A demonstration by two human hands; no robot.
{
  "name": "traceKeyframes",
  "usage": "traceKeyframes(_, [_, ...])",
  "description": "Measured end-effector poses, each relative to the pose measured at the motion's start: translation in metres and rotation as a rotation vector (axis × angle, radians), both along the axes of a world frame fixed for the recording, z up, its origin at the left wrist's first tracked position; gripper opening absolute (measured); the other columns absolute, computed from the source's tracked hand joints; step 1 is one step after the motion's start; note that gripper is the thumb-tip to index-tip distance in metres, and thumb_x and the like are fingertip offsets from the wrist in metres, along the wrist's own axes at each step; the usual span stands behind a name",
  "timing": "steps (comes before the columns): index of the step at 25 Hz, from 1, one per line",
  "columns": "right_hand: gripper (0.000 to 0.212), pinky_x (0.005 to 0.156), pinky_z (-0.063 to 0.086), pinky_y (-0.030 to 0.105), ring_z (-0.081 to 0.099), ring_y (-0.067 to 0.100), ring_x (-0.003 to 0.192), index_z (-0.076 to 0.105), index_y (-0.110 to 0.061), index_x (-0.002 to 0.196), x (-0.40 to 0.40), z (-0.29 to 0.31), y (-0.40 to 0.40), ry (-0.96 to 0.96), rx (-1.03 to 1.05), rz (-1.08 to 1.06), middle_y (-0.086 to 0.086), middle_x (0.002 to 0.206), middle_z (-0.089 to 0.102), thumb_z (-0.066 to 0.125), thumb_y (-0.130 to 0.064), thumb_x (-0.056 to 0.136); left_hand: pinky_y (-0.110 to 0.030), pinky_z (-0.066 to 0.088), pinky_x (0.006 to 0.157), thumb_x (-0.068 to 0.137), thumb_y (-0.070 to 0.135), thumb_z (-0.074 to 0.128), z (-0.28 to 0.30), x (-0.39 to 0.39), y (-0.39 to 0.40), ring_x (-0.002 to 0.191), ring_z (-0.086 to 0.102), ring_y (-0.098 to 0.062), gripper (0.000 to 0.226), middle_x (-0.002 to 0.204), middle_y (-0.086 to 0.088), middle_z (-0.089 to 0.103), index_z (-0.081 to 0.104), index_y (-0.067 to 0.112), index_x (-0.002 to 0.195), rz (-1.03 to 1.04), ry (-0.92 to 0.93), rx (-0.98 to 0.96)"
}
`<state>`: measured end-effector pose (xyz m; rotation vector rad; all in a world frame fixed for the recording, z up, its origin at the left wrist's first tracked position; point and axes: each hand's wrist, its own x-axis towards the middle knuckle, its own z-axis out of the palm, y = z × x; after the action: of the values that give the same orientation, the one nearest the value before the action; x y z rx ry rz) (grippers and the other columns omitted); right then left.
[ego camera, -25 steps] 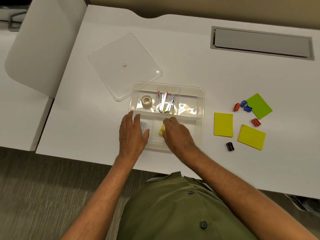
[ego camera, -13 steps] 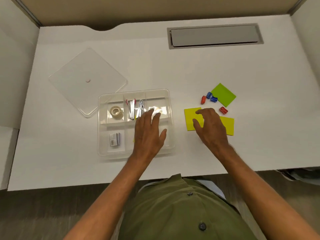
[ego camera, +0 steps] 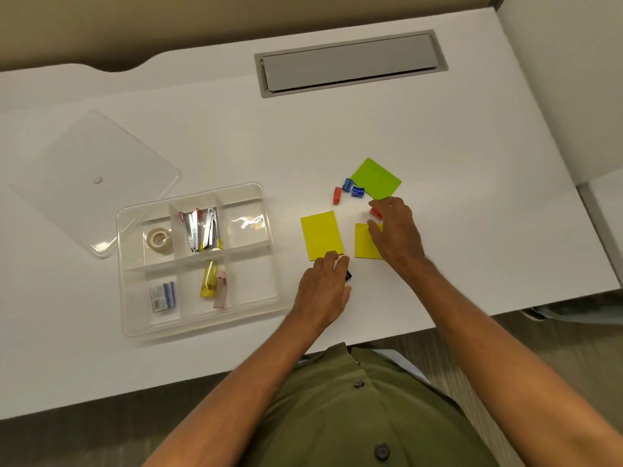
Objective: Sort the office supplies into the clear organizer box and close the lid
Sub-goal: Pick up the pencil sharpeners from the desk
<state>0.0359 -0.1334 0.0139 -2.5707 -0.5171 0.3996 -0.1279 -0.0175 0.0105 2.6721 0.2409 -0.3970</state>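
Observation:
The clear organizer box [ego camera: 269, 264] stands open at the left. It holds a tape roll [ego camera: 158, 239], staplers [ego camera: 200, 227], a staples box [ego camera: 163, 296] and a yellow and a pink item [ego camera: 214, 284]. Its lid [ego camera: 84, 170] lies flat behind it. To the right lie two yellow sticky pads [ego camera: 320, 234] [ego camera: 363, 246], a green pad [ego camera: 376, 178], two blue sharpeners [ego camera: 352, 188] and a red one [ego camera: 337, 195]. My left hand [ego camera: 323, 288] lies over a black sharpener [ego camera: 348, 275], fingertips on the first yellow pad. My right hand [ego camera: 396, 230] covers part of the second pad, thumb and forefinger pinching another red sharpener [ego camera: 376, 212] on the table.
A grey cable hatch [ego camera: 350, 64] is set into the white desk [ego camera: 472, 197] at the back. The desk's front edge runs just under my forearms. A partition wall stands at the far right.
My left hand left the box and came right to the black sharpener. My right hand reached farther, from the yellow pads to the red sharpener. The view shifted right.

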Motion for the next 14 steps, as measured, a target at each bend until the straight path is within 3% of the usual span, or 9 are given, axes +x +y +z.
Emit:
traceKeyframes(3, [0.039, 0.088, 0.051, 0.044, 0.045, 0.028, 0.126, 0.056, -0.017, 0.137, 0.008, -0.007, 0.001, 0.005, -0.083, 0.049, 0.007, 0.140, 0.049, 0.056, -0.017, 0.099, -0.041, 0.053, 0.081, 0.098, 0.021, 0.057, -0.010, 0.005, -0.004, 0.115, 0.052, -0.031, 0.044, 0.134, -0.013, 0.050, 0.049, 0.011, 0.139, 0.004, 0.012, 0.009])
traceKeyframes(6, [0.034, 0.089, 0.050, 0.044, 0.046, 0.030, 0.123, 0.058, -0.013, 0.132, 0.018, -0.014, 0.001, 0.023, -0.111, 0.090, 0.010, 0.136, 0.050, 0.056, -0.016, 0.099, -0.039, 0.052, 0.084, 0.103, 0.018, 0.049, -0.015, 0.013, -0.001, 0.110, 0.052, -0.027, 0.033, 0.129, -0.012, 0.051, 0.053, 0.008, 0.134, 0.015, -0.010, -0.030])
traceKeyframes(10, [0.014, 0.088, 0.048, 0.041, 0.053, 0.029, 0.111, 0.064, -0.012, 0.110, 0.031, -0.017, 0.004, 0.051, -0.004, 0.063, 0.011, 0.117, 0.058, 0.056, -0.014, 0.098, -0.037, 0.051, 0.083, 0.100, 0.015, 0.056, -0.015, 0.016, 0.006, 0.097, 0.056, -0.024, 0.022, 0.121, -0.011, 0.054, 0.059, 0.006, 0.120, 0.133, -0.063, -0.210])
traceKeyframes(14, [0.010, 0.082, 0.046, 0.035, 0.054, 0.021, 0.103, 0.061, -0.018, 0.102, 0.040, -0.010, 0.015, 0.040, 0.099, 0.004, 0.003, 0.112, 0.056, 0.066, -0.023, 0.094, -0.030, 0.051, 0.075, 0.093, 0.014, 0.064, -0.005, 0.022, 0.012, 0.083, 0.056, -0.016, 0.016, 0.106, -0.002, 0.056, 0.059, 0.013, 0.107, 0.368, -0.109, -0.483])
